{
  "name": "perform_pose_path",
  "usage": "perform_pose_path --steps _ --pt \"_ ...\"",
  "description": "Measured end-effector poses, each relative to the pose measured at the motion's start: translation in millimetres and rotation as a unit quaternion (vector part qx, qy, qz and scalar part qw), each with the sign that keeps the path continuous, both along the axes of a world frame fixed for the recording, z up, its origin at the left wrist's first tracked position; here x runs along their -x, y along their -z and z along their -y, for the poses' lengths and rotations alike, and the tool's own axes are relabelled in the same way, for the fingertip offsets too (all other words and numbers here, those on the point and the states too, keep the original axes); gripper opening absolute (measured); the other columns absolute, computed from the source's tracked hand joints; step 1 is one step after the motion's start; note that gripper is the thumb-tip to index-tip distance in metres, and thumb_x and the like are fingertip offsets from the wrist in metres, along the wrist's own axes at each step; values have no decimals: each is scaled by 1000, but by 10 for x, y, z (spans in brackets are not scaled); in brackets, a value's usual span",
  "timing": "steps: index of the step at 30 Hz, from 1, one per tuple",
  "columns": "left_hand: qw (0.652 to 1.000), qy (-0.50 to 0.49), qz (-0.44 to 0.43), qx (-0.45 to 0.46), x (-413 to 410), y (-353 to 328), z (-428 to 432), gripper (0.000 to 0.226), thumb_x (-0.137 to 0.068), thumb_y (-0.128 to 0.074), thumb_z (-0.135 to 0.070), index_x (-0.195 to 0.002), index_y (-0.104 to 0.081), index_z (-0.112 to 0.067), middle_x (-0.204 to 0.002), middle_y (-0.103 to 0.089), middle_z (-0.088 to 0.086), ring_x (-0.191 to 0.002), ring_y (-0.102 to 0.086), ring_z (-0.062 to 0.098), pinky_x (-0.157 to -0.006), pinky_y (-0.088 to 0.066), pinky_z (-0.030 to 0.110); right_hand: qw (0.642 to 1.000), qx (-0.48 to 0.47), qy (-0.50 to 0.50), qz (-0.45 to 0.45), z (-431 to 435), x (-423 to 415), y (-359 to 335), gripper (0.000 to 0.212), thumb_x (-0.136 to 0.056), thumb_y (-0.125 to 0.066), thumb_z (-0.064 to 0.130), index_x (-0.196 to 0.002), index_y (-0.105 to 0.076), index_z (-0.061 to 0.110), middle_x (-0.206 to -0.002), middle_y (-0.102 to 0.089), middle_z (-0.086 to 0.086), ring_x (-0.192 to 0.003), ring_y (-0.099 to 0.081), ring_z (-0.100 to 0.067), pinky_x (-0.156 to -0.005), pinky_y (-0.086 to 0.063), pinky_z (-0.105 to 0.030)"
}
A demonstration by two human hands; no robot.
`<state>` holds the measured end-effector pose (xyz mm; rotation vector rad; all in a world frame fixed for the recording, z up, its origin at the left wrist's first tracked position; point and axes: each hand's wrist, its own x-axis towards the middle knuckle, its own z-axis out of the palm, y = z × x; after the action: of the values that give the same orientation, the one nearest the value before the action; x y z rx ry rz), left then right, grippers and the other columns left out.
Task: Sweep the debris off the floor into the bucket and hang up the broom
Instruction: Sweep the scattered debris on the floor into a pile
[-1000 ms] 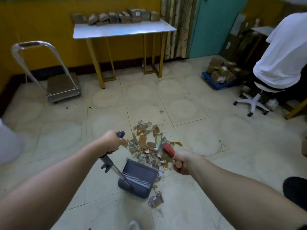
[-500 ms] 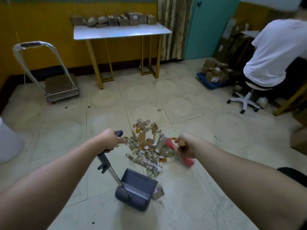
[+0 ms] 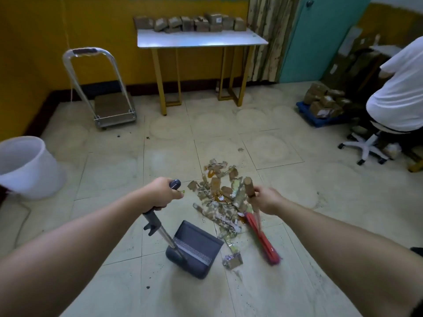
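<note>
One white plastic bucket (image 3: 25,165) stands well apart, left of the debris (image 3: 219,197), a loose pile of brown and shiny scraps on the tiled floor (image 3: 114,170); a metal trolley (image 3: 103,94) and a white-topped table (image 3: 201,40) line the far wall. The left hand (image 3: 160,193) grips the handle of one dark dustpan (image 3: 194,248) just beside the pile. The right hand (image 3: 266,200) grips the wooden-handled, red-bristled broom (image 3: 263,239) at its right edge.

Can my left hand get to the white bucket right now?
Probably not without stepping over: the left hand grips the dustpan handle, and the white bucket stands well off to its left.
</note>
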<state>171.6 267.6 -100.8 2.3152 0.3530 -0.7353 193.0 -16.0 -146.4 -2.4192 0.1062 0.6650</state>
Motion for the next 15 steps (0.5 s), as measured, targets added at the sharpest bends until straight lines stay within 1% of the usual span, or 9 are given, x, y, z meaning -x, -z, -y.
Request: perform_pose_path --steps 1,2,3,5,8,10,12,14,15 --pt "1000 -7 0 0 21 6 -21 31 -93 -60 -24 -72 -39 -15 -63 -39 5 -48 -35 17 -44 -32 25 996 70 -49 40 -6 -47 27 17 -94 -55 20 -110 -59 16 -94 -57 -1 -89 -57 -20 -78 -49 -27" --pt "1000 -11 -1 -2 45 12 -30 30 -93 -60 -23 -72 -40 -14 -63 -40 5 -48 -36 16 -44 -33 25 989 109 -73 70 -13 -82 51 13 -94 -55 25 -103 -59 17 -95 -56 -1 -92 -56 -22 -82 -49 -32" --pt "1000 -13 -2 -6 71 17 -31 29 -93 -60 -24 -73 -41 -13 -64 -41 5 -49 -37 16 -44 -33 25 985 125 -79 85 -21 -107 53 11 -94 -52 28 -95 -56 17 -94 -57 -2 -90 -57 -22 -80 -50 -35" --pt "1000 -10 -6 -9 109 27 -38 27 -93 -60 -24 -76 -42 -13 -65 -42 5 -50 -37 16 -45 -35 25 983 134 -65 104 -53 -159 14 16 -96 -48 31 -83 -51 21 -87 -60 -2 -80 -59 -21 -71 -51 -36" --pt "1000 0 -16 -16 139 30 -44 27 -92 -61 -26 -77 -43 -13 -67 -44 6 -51 -39 17 -46 -36 25 965 171 -50 192 -98 -269 -70 19 -93 -51 39 -83 -53 23 -83 -60 -1 -77 -58 -21 -72 -53 -40" --pt "1000 5 -17 -21 144 28 -42 27 -92 -61 -26 -76 -43 -14 -67 -44 6 -51 -39 17 -46 -36 25 962 158 -22 221 -135 -332 -108 20 -93 -51 42 -88 -54 23 -81 -60 -1 -74 -59 -20 -69 -55 -40" --pt "1000 6 -14 -23 144 16 -29 27 -92 -61 -25 -76 -42 -13 -66 -43 6 -51 -38 17 -45 -36 25 969 127 1 213 -168 -368 -115 18 -94 -50 39 -92 -51 22 -79 -60 1 -69 -61 -18 -63 -56 -38" --pt "1000 6 -13 -26 143 7 -25 27 -92 -61 -25 -76 -42 -13 -67 -44 7 -51 -39 17 -44 -36 25 974 98 17 202 -208 -372 -111 15 -96 -50 34 -96 -50 19 -79 -60 1 -67 -60 -15 -57 -54 -33" --pt "999 4 -13 -29 148 5 -28 27 -92 -61 -25 -76 -43 -13 -67 -44 7 -51 -39 17 -44 -36 25 977 78 29 199 -224 -363 -80 14 -96 -51 32 -97 -50 17 -80 -60 1 -68 -60 -15 -56 -53 -32"
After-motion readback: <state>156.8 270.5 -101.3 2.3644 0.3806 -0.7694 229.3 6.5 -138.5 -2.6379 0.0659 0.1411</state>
